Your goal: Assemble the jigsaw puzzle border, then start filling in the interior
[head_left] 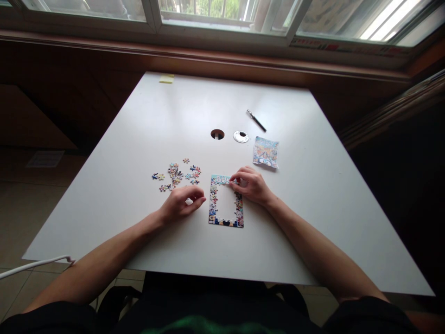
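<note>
On the white table [139, 153], a puzzle frame [225, 202] lies between both hands. Its top right corner is pinched by the right hand [252, 185], apparently to seat a piece. The left hand [182, 203] is loosely curled beside the frame; a held piece cannot be confirmed. Loose pieces [177, 175] are kept within left reach.

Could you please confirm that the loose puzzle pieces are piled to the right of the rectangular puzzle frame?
Not quite: in the head view the colourful loose puzzle pieces lie to the left of the rectangular jigsaw puzzle frame, beyond the left hand.
</note>
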A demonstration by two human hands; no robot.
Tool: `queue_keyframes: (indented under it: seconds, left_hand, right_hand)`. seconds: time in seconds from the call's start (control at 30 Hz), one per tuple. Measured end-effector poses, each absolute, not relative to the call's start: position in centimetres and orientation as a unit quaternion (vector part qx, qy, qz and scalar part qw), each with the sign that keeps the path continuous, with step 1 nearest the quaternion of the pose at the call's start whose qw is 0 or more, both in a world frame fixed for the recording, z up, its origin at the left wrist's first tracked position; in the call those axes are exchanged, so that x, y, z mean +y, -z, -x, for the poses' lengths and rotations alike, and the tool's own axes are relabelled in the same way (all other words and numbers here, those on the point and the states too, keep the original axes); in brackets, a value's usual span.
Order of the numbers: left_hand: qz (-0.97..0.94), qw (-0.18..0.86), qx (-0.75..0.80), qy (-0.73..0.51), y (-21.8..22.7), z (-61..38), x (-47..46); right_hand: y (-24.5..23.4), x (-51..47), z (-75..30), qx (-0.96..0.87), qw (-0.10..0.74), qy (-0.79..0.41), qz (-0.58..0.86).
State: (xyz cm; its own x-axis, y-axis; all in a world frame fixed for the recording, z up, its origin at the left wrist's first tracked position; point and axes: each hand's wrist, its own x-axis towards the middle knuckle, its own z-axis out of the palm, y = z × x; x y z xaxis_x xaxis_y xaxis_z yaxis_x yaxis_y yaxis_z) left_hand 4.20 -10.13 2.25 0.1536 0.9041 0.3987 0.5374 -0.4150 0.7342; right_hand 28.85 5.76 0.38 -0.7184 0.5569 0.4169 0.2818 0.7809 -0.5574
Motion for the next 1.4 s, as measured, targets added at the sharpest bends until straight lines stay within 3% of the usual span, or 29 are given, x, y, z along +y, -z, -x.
queue_keyframes:
  seconds: [0.53,0.97,1.13,1.27,1.4]
  left_hand:
    - [-0.727,0.222,0.495,-0.422,-2.2,-4.2,-10.1]
    - [-0.728,0.221,0.489,-0.426,-2.2,-4.4,-10.2]
    - [-0.725,0.19,0.462,-0.474,-2.5,-2.8,-10.0]
    - [-0.618,0.082,0.567,-0.539,-3.2,1.3,-9.3]
    - [-0.618,0.013,0.609,-0.497,-4.1,4.4,-8.7]
  right_hand:
    - [0.1,6.1,-29.1,-0.905,0.294,-0.237,0.197]
    - [-0.2,5.5,-28.8,-0.938,0.225,-0.168,0.201]
    - [-0.5,6.0,-29.2,-0.887,0.287,-0.287,0.219]
    - [-0.4,6.9,-29.9,-0.771,0.383,-0.414,0.297]
    - [0.1,7.3,-30.1,-0.701,0.42,-0.469,0.333]
